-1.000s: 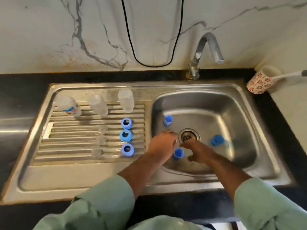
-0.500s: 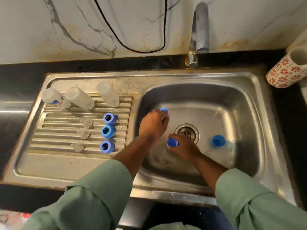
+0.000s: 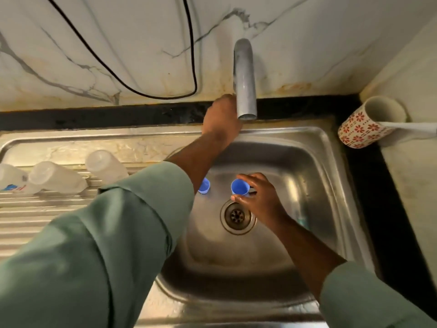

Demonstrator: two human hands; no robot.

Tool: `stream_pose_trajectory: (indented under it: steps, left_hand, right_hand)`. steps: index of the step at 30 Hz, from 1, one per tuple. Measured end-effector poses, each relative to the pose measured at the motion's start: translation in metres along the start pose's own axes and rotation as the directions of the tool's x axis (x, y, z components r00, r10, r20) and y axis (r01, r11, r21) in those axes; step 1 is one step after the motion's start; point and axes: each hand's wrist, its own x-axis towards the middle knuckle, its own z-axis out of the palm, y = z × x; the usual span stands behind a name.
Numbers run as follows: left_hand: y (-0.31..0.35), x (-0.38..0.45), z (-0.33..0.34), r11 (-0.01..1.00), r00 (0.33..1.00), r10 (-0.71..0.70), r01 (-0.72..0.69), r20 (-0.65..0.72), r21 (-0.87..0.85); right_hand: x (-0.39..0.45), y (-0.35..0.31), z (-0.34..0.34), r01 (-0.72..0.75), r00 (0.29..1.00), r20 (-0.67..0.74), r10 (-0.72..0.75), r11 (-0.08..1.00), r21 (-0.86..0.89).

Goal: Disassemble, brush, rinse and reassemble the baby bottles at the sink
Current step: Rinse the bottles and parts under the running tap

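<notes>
My right hand [image 3: 260, 197] pinches a small blue cap [image 3: 239, 186] between thumb and fingers, just above the drain [image 3: 237, 215] of the steel sink basin [image 3: 307, 185]. A second blue cap [image 3: 204, 185] lies on the basin floor, partly behind my left forearm. My left hand [image 3: 221, 117] is stretched to the base of the tap [image 3: 244, 79], fingers curled there; the spout hides the knob and fingertips. Three clear bottle bodies [image 3: 105, 164] [image 3: 55, 176] [image 3: 11, 176] lie on the drainboard at the left.
A flowered mug [image 3: 364, 124] with a white handle [image 3: 411, 126] sticking out stands on the counter at the right. A black cable [image 3: 194, 67] hangs on the marble wall. My left sleeve hides most of the drainboard. A bluish piece [image 3: 301, 220] shows beside my right forearm.
My left hand left the basin and went up to the tap's base. My right hand lifted the blue cap and turned its mouth upward. The view moved closer over the sink.
</notes>
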Motion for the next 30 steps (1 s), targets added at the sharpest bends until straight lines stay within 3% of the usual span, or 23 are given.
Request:
stream_pose_trajectory:
  steps: [3,5,12,16,18,20,21,23,25,28,30]
  left_hand:
    - [-0.019,0.011,-0.003,0.974,0.984,-0.163,0.150,-0.066,-0.171]
    - [-0.033,0.018,-0.001,0.941,0.962,-0.273,0.264,-0.013,-0.209]
    - [-0.034,0.031,-0.014,0.971,0.968,-0.235,0.237,0.082,-0.010]
    - [-0.032,0.037,-0.017,0.965,0.960,-0.261,0.262,0.106,0.003]
    - [-0.031,0.042,-0.016,0.965,0.958,-0.262,0.262,0.121,0.018]
    - [-0.031,0.045,-0.017,0.963,0.957,-0.268,0.267,0.111,0.020]
    - [-0.032,0.045,-0.017,0.966,0.958,-0.259,0.258,0.120,0.022]
    - [-0.033,0.047,-0.016,0.968,0.959,-0.250,0.248,0.136,0.031]
    - [-0.034,0.047,-0.015,0.969,0.958,-0.248,0.243,0.143,0.050]
    - [-0.032,0.051,-0.013,0.969,0.954,-0.247,0.237,0.168,0.075]
    - [-0.033,0.053,-0.014,0.969,0.955,-0.243,0.232,0.170,0.083]
  right_hand:
    - [0.006,0.000,0.003,0.001,1.000,-0.019,-0.001,1.000,0.016]
    - [0.009,-0.001,0.007,-0.012,1.000,-0.028,0.013,1.000,0.018]
    - [0.019,0.003,0.016,0.007,0.994,-0.105,-0.006,1.000,0.009]
    - [0.029,0.003,0.011,0.080,0.997,-0.006,-0.083,0.971,-0.224]
    - [0.035,0.001,0.007,0.133,0.981,-0.086,-0.174,0.927,-0.351]
    - [0.037,-0.003,0.006,0.083,0.995,-0.025,-0.099,0.932,-0.353]
    - [0.036,-0.004,0.008,0.051,0.999,0.010,-0.051,0.943,-0.328]
    - [0.031,-0.002,0.015,0.004,0.996,-0.087,-0.028,0.965,-0.262]
    - [0.032,-0.001,0.021,-0.107,0.988,-0.130,0.089,0.984,-0.139]
    - [0.035,0.005,0.033,-0.235,0.937,-0.230,0.265,0.961,0.148]
    - [0.037,0.002,0.045,-0.311,0.913,-0.100,0.395,0.834,0.456]
